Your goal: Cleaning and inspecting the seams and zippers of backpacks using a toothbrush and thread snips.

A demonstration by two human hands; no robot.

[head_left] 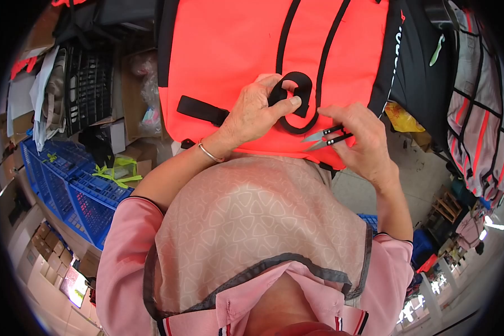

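A bright coral-red bag with black straps and trim lies spread in front of me. Over its lower middle, my left hand pinches a looped black webbing strap between thumb and fingers. My right hand, just to the right of that loop, grips small black-handled thread snips. Their metal blades are parted and point left, close below the strap. Whether the blades touch the bag cannot be told. A short black strap lies on the bag left of my left wrist.
Blue plastic crates stand at lower left, with yellow-green ties on them. A black crate and cardboard boxes are farther left. Black fabric adjoins the bag's right side, and a grey-and-red bag hangs at far right.
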